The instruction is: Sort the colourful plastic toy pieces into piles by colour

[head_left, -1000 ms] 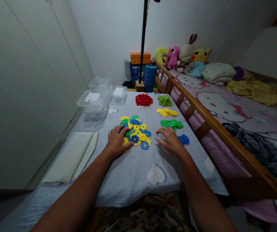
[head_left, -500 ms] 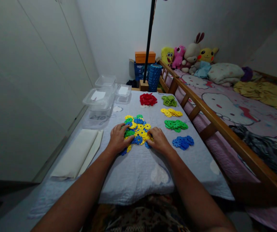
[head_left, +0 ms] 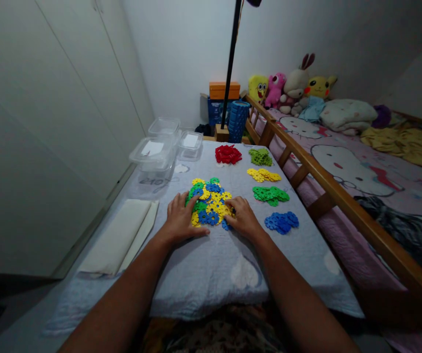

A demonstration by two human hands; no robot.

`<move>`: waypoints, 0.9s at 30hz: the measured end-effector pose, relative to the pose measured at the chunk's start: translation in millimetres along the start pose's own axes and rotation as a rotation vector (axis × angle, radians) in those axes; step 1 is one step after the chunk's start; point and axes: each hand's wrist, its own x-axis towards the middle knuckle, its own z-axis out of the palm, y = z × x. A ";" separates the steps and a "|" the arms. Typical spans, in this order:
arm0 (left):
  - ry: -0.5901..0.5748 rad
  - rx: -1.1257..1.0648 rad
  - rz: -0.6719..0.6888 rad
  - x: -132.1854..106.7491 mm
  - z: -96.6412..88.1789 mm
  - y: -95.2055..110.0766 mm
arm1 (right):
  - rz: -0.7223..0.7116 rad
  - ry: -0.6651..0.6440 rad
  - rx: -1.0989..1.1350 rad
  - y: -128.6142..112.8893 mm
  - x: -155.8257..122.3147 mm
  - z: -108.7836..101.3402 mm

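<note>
A mixed pile of yellow, blue and green flower-shaped plastic discs lies mid-table between my hands. My left hand rests at its left edge, fingers spread and thumb stretched out over the cloth. On the pile's right edge, my right hand has its fingers and thumb curled round a few discs; how many is hidden. Along the right side are separate heaps of blue discs, green discs, yellow discs and light green discs. A red heap of pieces sits further back.
Clear plastic boxes stand at the back left, some with paper on their lids. A folded cream cloth lies at left. The wooden bed rail borders the table's right side. A black pole rises behind.
The loose discs at the pile's lower left have come in against the pile. My left thumb has swung outward, away from the discs. My right hand stays at the right edge.
</note>
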 end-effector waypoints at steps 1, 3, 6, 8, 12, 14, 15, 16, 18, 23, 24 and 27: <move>-0.017 0.011 -0.004 -1.5 0.1 0.7 | 0.005 0.016 0.013 0.4 0.0 -1.3; -0.043 0.026 -0.009 -3.3 0.2 2.9 | 0.023 0.045 0.044 1.2 -0.7 -5.1; -0.058 0.043 -0.010 -4.3 0.3 8.9 | 0.052 0.057 0.086 1.3 -4.2 -11.4; -0.045 0.048 -0.014 -4.6 1.0 14.4 | 0.059 0.042 0.093 -0.5 -7.6 -13.8; 0.021 0.029 -0.005 -4.1 5.5 25.7 | 0.069 0.015 0.083 -7.1 -12.3 -12.7; 0.050 0.017 -0.004 -2.8 8.5 30.6 | 0.072 0.014 0.094 -9.7 -12.0 -10.4; 0.057 0.014 -0.006 -2.0 10.0 32.7 | 0.072 0.017 0.104 -10.5 -11.3 -9.1; 0.063 0.013 -0.013 -1.0 11.3 34.6 | 0.071 0.023 0.118 -10.9 -10.3 -7.8; 0.076 0.018 -0.031 1.5 13.7 37.7 | 0.071 0.036 0.157 -10.9 -8.3 -5.3; 0.107 0.043 -0.029 13.5 16.9 39.4 | 0.097 0.048 0.277 -9.3 -6.9 -3.4; 0.112 0.046 -0.021 17.0 17.0 38.7 | 0.093 0.049 0.290 -9.0 -6.8 -5.2; 0.111 0.050 0.004 27.5 16.2 35.9 | 0.042 0.061 0.279 -5.9 -3.0 -19.2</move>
